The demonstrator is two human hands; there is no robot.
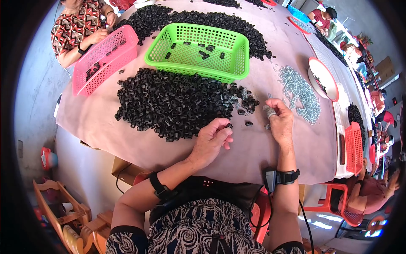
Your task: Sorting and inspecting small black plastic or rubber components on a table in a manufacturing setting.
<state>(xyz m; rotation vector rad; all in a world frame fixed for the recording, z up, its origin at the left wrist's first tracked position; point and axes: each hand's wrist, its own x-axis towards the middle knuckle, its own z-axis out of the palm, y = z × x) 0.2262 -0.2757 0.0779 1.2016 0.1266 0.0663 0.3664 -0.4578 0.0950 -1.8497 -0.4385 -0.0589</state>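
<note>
Two bare hands, both on the near side of the green basket. Left hand: thumb and fingers pressed together, pinching one black part, out from the basket's right half. Can't tell its long axis, mostly covered by fingertips. Right hand: fingers curled round a clump of metal bits, out past the basket's near right corner.

Key relation: metal bits to the right of the pinched part and slightly closer to basket level, clear gap between, not touching. Between the grips: one loose black piece, out from the same basket corner, long axis roughly along the basket's long side, about equally near either hand.

Left hand nearer the black pile, heaped along the basket's near side. Right hand nearer the metal heap, right of the basket. Further right of the basket: white bowl. Left of it: pink basket.
</note>
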